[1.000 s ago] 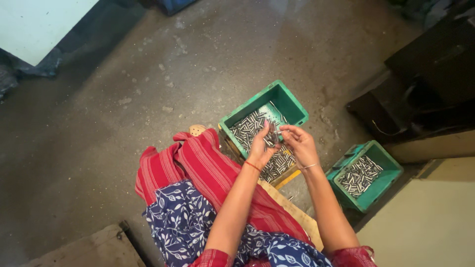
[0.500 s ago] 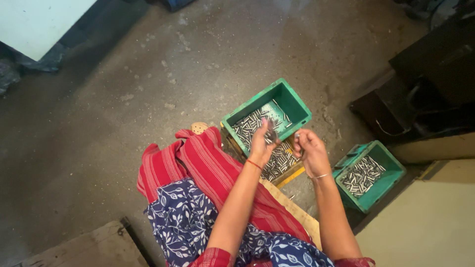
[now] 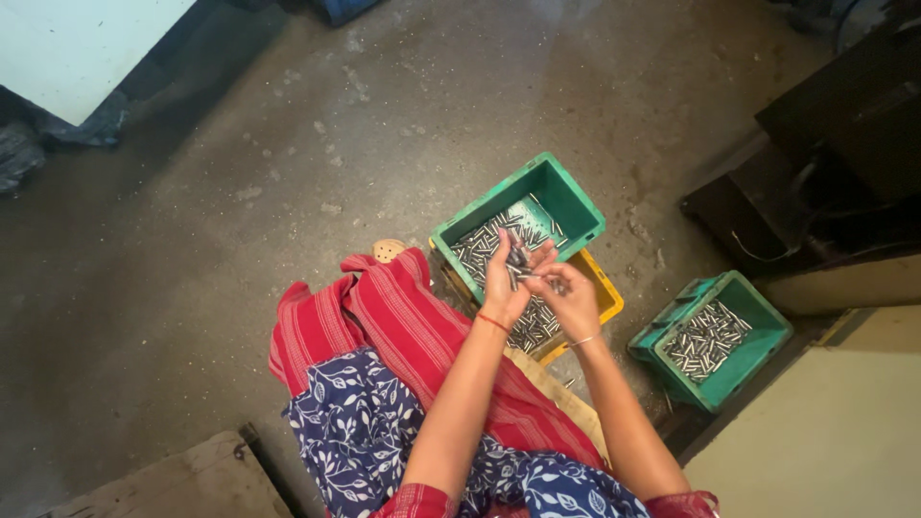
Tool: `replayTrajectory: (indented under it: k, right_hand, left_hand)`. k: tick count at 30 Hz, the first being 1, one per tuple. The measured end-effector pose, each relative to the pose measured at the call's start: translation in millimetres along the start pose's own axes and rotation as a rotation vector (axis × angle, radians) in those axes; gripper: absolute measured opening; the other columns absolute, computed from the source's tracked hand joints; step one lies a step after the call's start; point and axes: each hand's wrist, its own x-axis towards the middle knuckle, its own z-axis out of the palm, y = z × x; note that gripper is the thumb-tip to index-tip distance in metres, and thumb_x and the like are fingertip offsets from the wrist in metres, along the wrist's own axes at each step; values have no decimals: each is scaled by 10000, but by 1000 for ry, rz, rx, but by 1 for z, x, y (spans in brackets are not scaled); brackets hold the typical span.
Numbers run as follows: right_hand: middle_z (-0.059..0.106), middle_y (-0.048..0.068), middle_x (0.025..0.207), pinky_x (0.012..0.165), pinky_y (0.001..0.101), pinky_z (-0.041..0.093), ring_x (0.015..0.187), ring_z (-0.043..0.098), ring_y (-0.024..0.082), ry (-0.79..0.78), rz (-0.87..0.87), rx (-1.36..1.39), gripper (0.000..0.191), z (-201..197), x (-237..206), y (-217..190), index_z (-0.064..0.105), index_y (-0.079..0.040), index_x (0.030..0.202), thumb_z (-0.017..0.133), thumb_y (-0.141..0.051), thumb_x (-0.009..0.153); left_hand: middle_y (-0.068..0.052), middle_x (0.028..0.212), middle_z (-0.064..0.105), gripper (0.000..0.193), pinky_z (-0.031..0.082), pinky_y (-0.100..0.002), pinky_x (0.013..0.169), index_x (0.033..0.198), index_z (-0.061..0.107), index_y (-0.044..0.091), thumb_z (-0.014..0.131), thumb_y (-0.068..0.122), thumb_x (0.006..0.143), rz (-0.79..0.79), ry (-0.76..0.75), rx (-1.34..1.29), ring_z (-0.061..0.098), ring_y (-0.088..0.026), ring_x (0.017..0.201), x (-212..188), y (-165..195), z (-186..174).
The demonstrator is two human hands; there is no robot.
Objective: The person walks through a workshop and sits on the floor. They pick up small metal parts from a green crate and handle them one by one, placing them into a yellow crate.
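Note:
My left hand (image 3: 508, 278) is cupped palm up over the crates and holds a small bunch of short metal pins (image 3: 518, 266). My right hand (image 3: 573, 299) is beside it, fingertips touching the pins in the left palm. Under both hands stands a green plastic crate (image 3: 566, 192) with several loose metal pins in it. A yellow crate (image 3: 606, 297) with more pins sits right against it, partly hidden by my hands.
A second green crate (image 3: 758, 331) of metal pins stands to the right on the concrete floor (image 3: 288, 144). Dark machinery (image 3: 825, 163) lies at the upper right. My lap is covered by red striped and blue floral cloth (image 3: 384, 384). A pale slab (image 3: 835, 432) fills the lower right.
My right hand has moved left from beside the crates to meet the left hand. The left hand has stayed over the green crate with pins in it.

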Motion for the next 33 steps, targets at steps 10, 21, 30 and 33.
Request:
replayTrajectory:
  k: [10,21,30,33]
  right_hand:
    - [643,45,1011,652,236,439,742,524,102,-144,343,951,331,-19,13,-66,612,6,1272,573,-80,955]
    - [714,54,1000,732,257,501,843,640,113,-141,262,401,241,-25,27,-39,675,12,1177,715,-48,946]
    - [738,41,862,537,205,397,675,618,70,-72,246,101,216,-33,33,-29,740,-6,1120,748,-73,915]
    - [742,20,879,596,191,470,698,637,50,-64,134,5,211,-28,35,-27,755,4,1108,755,-85,917]
  left_hand:
    - [-86,1015,684,294,568,-491,957,1024,575,139,482,409,1093,-17,-31,-7,705,-329,1082,-1,-4,2]
    - [-59,908,691,296,592,-427,748,1016,613,121,567,409,1061,-65,-17,107,709,-218,841,5,-9,-8]
    - [-56,926,690,278,607,-449,863,1032,614,96,563,367,1066,-126,-24,156,703,-194,850,11,-13,-20]
    - [-82,967,693,287,600,-438,881,1072,613,66,561,347,1097,-145,-86,137,701,-203,876,18,-18,-32]
